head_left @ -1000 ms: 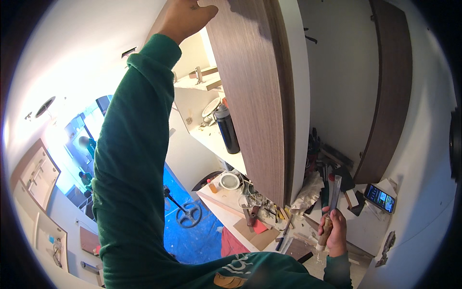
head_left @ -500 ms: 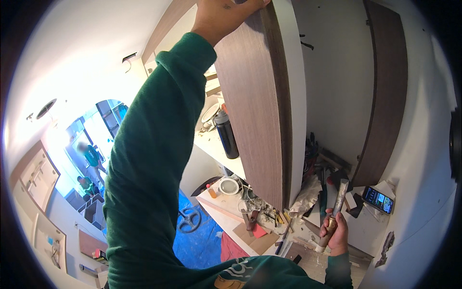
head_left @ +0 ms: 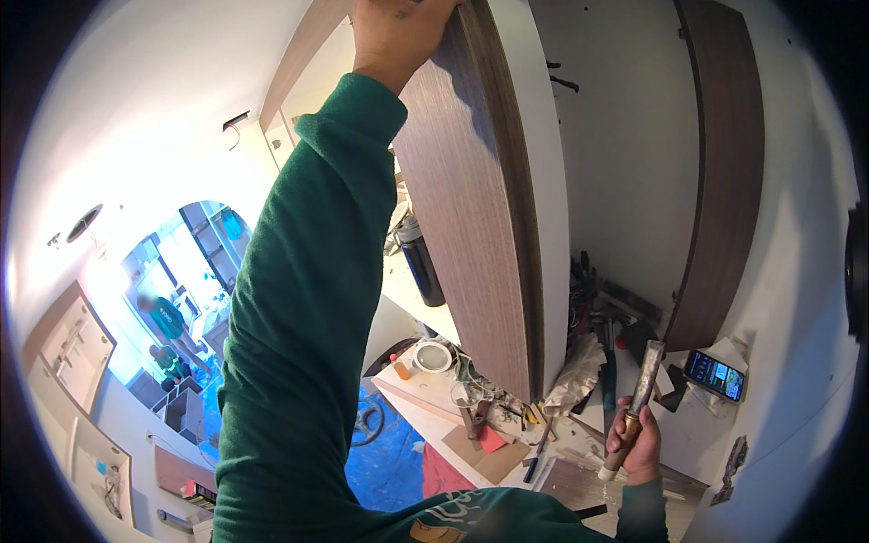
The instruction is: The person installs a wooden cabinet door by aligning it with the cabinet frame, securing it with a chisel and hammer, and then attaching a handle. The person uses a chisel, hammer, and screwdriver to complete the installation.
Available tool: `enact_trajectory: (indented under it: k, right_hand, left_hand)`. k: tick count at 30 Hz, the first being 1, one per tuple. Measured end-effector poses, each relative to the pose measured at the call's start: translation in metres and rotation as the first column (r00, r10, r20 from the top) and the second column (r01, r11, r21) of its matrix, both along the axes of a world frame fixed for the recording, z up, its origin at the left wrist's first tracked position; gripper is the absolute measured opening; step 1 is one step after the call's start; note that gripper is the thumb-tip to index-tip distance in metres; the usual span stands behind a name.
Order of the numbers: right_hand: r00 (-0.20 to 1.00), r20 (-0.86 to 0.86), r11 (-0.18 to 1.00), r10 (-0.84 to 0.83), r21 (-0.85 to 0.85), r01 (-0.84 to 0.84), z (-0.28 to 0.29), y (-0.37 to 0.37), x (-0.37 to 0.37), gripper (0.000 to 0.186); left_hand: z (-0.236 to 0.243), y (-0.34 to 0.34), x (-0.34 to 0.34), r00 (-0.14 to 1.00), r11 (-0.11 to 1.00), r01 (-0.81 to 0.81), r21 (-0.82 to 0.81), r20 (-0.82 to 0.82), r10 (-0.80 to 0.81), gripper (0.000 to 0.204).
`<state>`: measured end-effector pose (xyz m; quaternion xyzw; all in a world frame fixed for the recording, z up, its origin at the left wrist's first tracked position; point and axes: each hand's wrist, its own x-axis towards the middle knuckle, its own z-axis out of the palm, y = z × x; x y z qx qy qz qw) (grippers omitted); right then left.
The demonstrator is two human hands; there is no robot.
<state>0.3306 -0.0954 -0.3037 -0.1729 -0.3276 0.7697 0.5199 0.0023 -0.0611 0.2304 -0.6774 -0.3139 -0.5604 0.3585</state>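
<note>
My left hand is raised at the top edge of the view, against the upper part of a brown wood-grain panel; its fingers are mostly cut off by the frame. Low on the right, my right hand is closed around the wooden handle of a chisel. The chisel's flat, worn metal blade points upward. Below it lies a brown board strewn with chips. The panel's dark edge meets the white side of an open cabinet.
A cabinet door hangs at the right. Beside the chisel lie a phone and tools. A dark bottle stands behind the panel. The cluttered worktop holds a round white fitting and scraps. Two people are far left.
The view has shifted slightly. My left hand has slid a little left along the top of the picture. My right hand still holds the chisel in much the same place.
</note>
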Motion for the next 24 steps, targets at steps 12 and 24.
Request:
enact_trajectory:
  k: [12,24]
  right_hand:
    - [0.995,0.099,0.997,0.010,0.079,-0.018,-0.003,0.001,-0.002,0.056]
    - [0.966,0.107,0.949,-0.235,0.240,0.205,0.074,-0.007,-0.001,0.040]
  left_hand:
    - [-0.028,0.022,-0.004,0.990,0.982,-0.143,0.120,0.019,0.142,0.075]
    - [-0.037,0.024,-0.009,0.992,0.977,-0.100,0.187,0.100,0.083,0.079]
